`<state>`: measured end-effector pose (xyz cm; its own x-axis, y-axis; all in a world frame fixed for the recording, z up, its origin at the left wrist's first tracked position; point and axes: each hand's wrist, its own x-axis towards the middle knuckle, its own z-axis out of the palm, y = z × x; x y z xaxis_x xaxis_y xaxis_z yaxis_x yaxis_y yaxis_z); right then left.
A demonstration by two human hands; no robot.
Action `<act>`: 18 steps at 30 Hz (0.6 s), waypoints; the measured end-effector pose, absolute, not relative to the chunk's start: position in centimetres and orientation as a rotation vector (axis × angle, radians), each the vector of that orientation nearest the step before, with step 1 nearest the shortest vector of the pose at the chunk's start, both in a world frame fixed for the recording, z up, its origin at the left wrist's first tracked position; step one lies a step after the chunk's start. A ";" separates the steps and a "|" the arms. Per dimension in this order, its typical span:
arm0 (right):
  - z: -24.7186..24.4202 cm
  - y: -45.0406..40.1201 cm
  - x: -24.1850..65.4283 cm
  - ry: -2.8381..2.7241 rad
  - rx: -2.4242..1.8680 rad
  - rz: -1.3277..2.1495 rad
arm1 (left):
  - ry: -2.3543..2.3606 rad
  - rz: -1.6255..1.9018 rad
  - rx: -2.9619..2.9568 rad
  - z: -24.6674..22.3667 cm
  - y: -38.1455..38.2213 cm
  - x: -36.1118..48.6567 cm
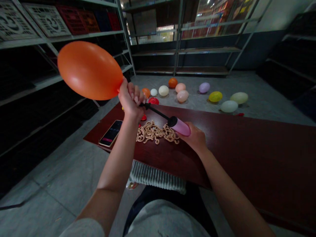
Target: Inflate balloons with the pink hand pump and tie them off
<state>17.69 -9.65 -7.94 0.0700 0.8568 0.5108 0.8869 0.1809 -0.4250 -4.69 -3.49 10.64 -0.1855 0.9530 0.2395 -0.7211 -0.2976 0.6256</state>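
Seat: one grey seat point(158, 177) with a bumpy top, near the person's legs.
Table: one dark red-brown table point(232, 151).
Phone: one phone point(111, 133), lying flat near the table's left corner.
Right hand point(195, 136): closed, with its fingers wrapped around the pink part of the pump.
Pump: one pink pump point(182, 127) with a black end and a thin black rod, held above the table and tilted up to the left.
Squiggles: one messy pile of tan squiggles point(155, 131) on the table; too tangled to count.
Left hand point(130, 98): fingers pressed together, pinching the neck of the big balloon by the tip of the rod.
Big balloon: one big orange balloon point(90, 70), full and round, held up in the air left of the left hand.
Floor balloons: ten pale or bright ones past the table. Two are orange point(173, 83), three are white or cream point(163, 91), two are pinky peach point(182, 96), one is purple point(204, 87), one is yellow point(215, 96) and one is pale green point(239, 98).
Crates: two white crates point(46, 19) on the left shelf point(86, 34), with coloured ones beside them.
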 end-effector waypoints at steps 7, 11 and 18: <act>-7.6 -9.5 18.2 -1.479 -1.727 0.065 | 0.462 1.671 0.874 11.0 -2.8 2.2; -7.5 -9.3 18.4 -1.386 -1.677 0.148 | 0.480 1.630 0.953 8.8 -2.9 6.5; -7.7 -9.1 19.6 -1.380 -1.722 0.088 | 0.396 1.627 0.905 5.2 -3.7 10.1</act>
